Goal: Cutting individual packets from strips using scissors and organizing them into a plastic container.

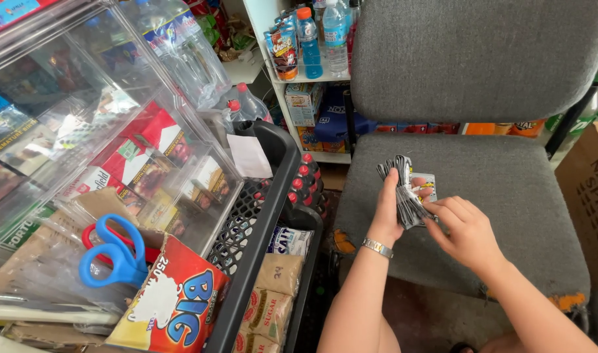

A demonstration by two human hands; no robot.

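Fanned grey-and-white sachet bundle (407, 193), upright

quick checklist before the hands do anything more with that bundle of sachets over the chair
1. Left hand grips the bundle of small grey and white sachets from the side: ok.
2. Right hand fingers touch the bundle's lower end: ok.
3. Bundle is above the grey chair seat, so a dropped sachet would likely land there: ok.
4. How many sachets are in the bundle: cannot tell, they overlap.
5. Whether the sachets are joined in strips or loose: cannot tell.
6. Black mesh basket and blue-handled scissors on the left lie apart from both hands: ok.
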